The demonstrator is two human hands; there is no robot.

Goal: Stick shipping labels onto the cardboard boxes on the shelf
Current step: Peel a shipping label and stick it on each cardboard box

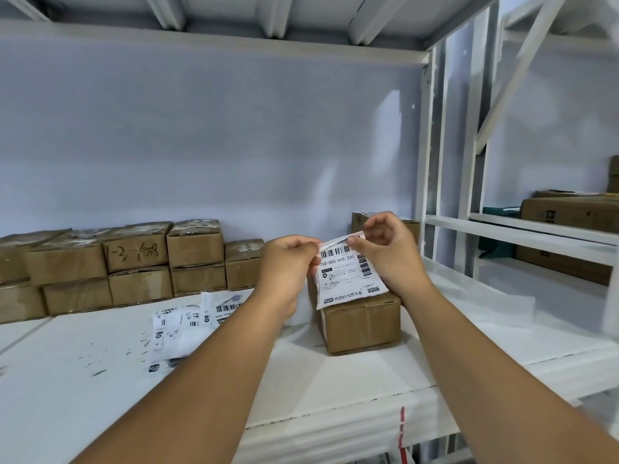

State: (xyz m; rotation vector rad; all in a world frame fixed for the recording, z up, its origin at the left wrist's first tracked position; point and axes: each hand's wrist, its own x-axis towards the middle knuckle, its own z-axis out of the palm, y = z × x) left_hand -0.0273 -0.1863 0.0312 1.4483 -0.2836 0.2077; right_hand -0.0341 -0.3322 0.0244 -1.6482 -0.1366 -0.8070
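Both hands, the left hand (287, 259) and the right hand (385, 249), pinch the top edge of a shipping label (346, 279), probably peeling off its backing. Next, I think, it must be laid flat on the cardboard box (363, 321) below.

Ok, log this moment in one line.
left hand pinches label | right hand pinches label | box below label | loose labels on shelf

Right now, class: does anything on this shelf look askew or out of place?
Yes. Loose label sheets lie overlapping and crooked on the shelf, left of the lone box, rather than stacked neatly. Dark scuffs mark the shelf beside them.
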